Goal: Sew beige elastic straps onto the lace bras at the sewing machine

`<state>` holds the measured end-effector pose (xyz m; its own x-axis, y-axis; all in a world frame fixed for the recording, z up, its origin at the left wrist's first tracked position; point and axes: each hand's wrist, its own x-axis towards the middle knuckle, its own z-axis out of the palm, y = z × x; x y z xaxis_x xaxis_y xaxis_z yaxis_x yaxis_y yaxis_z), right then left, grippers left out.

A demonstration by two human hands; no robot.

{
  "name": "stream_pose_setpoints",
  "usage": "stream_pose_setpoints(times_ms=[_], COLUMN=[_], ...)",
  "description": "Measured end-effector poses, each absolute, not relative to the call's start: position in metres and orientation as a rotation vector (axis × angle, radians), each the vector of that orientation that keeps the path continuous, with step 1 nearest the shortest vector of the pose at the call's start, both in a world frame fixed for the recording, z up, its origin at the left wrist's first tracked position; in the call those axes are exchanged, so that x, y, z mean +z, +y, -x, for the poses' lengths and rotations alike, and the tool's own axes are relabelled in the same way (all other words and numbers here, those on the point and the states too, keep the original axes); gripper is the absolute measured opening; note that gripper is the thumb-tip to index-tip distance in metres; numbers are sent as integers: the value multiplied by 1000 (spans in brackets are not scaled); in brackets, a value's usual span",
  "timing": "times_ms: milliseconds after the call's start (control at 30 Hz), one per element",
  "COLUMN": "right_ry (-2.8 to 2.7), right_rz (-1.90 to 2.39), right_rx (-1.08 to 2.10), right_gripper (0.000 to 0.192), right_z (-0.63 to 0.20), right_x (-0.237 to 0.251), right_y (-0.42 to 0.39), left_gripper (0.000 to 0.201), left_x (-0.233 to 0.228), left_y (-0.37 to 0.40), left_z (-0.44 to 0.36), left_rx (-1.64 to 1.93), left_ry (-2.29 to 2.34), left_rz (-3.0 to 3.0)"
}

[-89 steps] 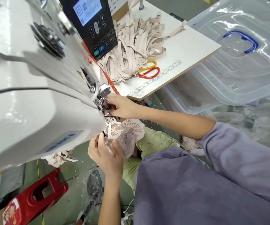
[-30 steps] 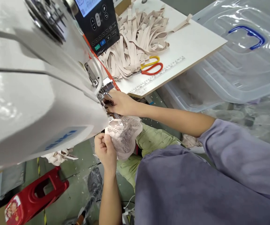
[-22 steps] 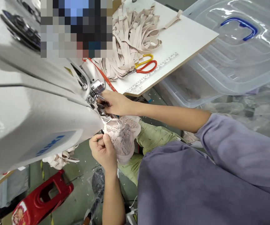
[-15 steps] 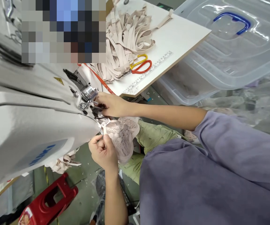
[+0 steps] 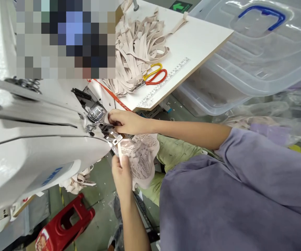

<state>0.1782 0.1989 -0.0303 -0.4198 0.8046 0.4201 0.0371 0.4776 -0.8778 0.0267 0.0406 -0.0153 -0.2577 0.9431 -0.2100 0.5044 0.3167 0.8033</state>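
Pinching the thin beige strap (image 5: 119,153) between thumb and fingers, my left hand (image 5: 122,174) is now sitting lower and more to the right than half a second ago, when it was curled closer under the sewing machine (image 5: 35,146). The strap is running straight up from my fingertips to the metal foot (image 5: 113,138) of the machine, so I am judging that I am pulling it taut and straight, in line with the foot. The lace piece (image 5: 141,157) is hanging just right of this hand, touching it, and it is draping down over the green cloth (image 5: 176,153) on my lap.

A little farther, my right hand (image 5: 125,121) is staying at the needle area as in the earlier pictures, its fingers closed down on the material beside the foot; what exactly is under the fingertips I cannot tell, because the hand is covering it. Since the right hand is not moving and only the left one is shifting, I think I am still aligning strap and lace under the foot.

Low at the left, a red stool (image 5: 64,223) is standing on the floor. Farther, on the white table (image 5: 200,38), the pile of beige straps (image 5: 137,45) is lying with the scissors (image 5: 153,75) touching its near right edge. To the far right the clear plastic box (image 5: 257,55) with a blue handle is standing apart from the table.
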Motion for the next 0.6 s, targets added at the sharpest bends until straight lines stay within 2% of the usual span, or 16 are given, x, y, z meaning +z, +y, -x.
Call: stream_pose_setpoints(times_ms=[133,200,300,400,467,600], right_ry=[-1893,-1921,-1844,-1552,-1205,-862], right_rz=[725,705,672,775,1017,1349], right_rx=[1180,1282,1547,1881,1851,1358], right_gripper=[12,11,12,15,16,20], right_z=[-203,-219,-238,-247,-252,-280], right_x=[-20,-12,-9,-34,-66,-118], right_y=[180,169,151,142,143,153], left_gripper=[58,60,70,90,83,43], left_x=[-33,-48,-75,-107,-124,-136], left_y=[18,5,-12,-21,-21,-22], left_z=[-55,-79,-111,-121,-107,-40], left_rx=[670,680,662,533,484,527], left_ry=[1216,1019,924,1023,1099,1291], left_rz=[-897,-780,-747,-848,-902,-981])
